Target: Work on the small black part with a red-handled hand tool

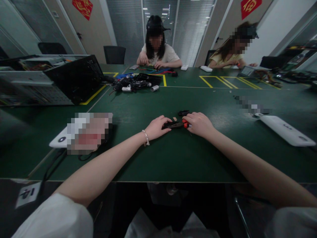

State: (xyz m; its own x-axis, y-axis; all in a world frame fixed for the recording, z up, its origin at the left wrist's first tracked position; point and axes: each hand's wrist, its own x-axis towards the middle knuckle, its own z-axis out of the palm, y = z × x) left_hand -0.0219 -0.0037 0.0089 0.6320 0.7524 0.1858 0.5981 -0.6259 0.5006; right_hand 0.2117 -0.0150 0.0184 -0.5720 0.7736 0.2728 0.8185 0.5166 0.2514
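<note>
Near the middle of the green table, my right hand [200, 124] is closed round the red handles of pliers [176, 125], whose dark jaws point left. My left hand [157, 128] is closed on a small black piece [165, 125] right at the tips of those jaws; its exact kind is too dark to make out. Just beyond my hands lies a black object [183, 113], close to my right fingers. A small pale scrap [174, 118] shows between the two hands. My right palm and fingers hide part of the handles.
A white power bank [59, 138] and a blurred-out item lie left; another white power bank [287, 129] lies right. Black cables [136, 82] are heaped farther back. An opened computer case [61, 82] stands at left. Two people work across the table [148, 165].
</note>
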